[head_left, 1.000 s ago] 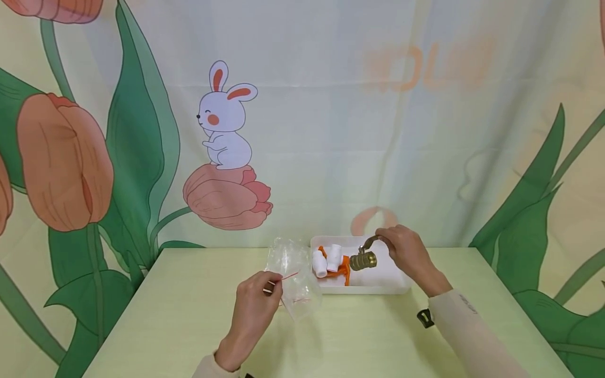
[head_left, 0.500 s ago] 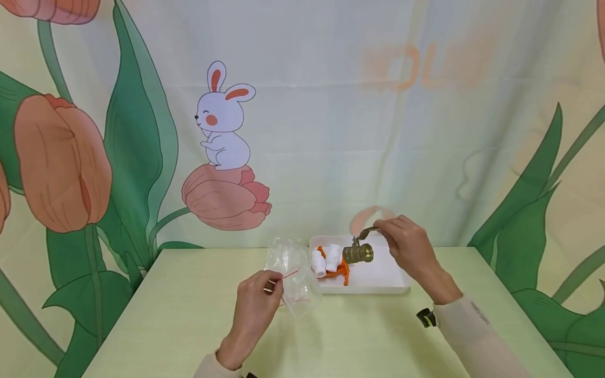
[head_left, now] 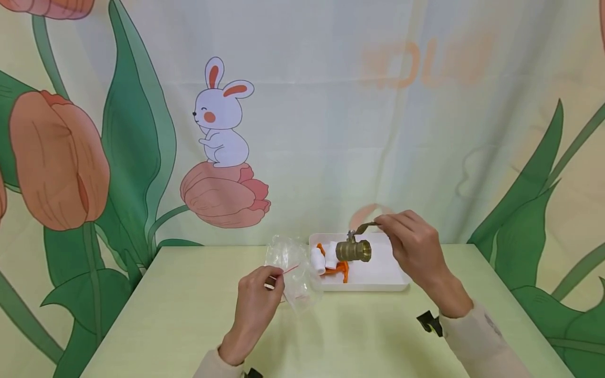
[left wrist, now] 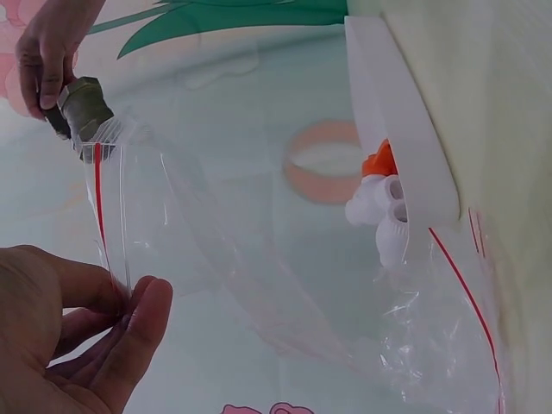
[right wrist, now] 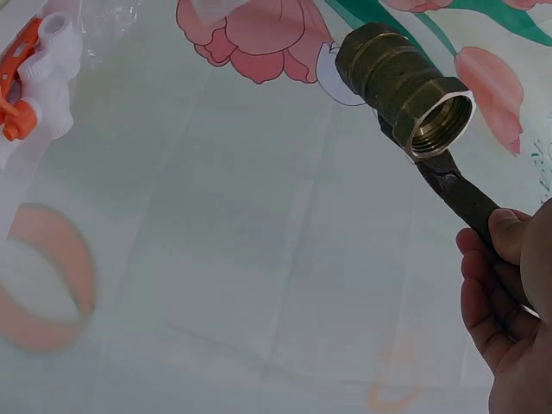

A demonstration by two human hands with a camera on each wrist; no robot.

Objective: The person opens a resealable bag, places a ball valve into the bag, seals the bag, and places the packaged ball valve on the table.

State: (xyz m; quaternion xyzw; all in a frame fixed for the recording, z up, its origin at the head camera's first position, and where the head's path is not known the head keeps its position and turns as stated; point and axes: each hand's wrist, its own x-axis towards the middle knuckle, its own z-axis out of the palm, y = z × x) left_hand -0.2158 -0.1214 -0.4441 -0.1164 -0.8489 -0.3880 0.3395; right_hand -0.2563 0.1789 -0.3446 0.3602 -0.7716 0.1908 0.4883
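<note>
the pale green surface [head_left: 189, 315] was backed by a patterned curtain [head_left: 312, 105]. a brass valve [head_left: 348, 251] was held in the air by its lever [head_left: 365, 228], its body slung below and seen in front of the white tray [head_left: 368, 287]. the lever's end was gripped between thumb and curled fingers by the right hand [head_left: 419, 253]; the edge of a clear bag [head_left: 283, 255] was pinched between thumb and fingertips by the left hand [head_left: 257, 296].

a firm hold on the lever was judged important, since the heavy-looking body was borne from one end only and could easily be swung. the valve would best be kept level, and the thin film kept from being snagged on its hard edges. whether valve and bag were touching could not be told.

white plastic fittings [head_left: 318, 261] and orange parts [head_left: 345, 273] were gathered at the tray's left end. the bag was draped beside that end, its held edge marked by a red line [left wrist: 102, 207]. another red stripe [left wrist: 466, 297] was seen lower down; whether a second bag was shown there could not be settled.
</note>
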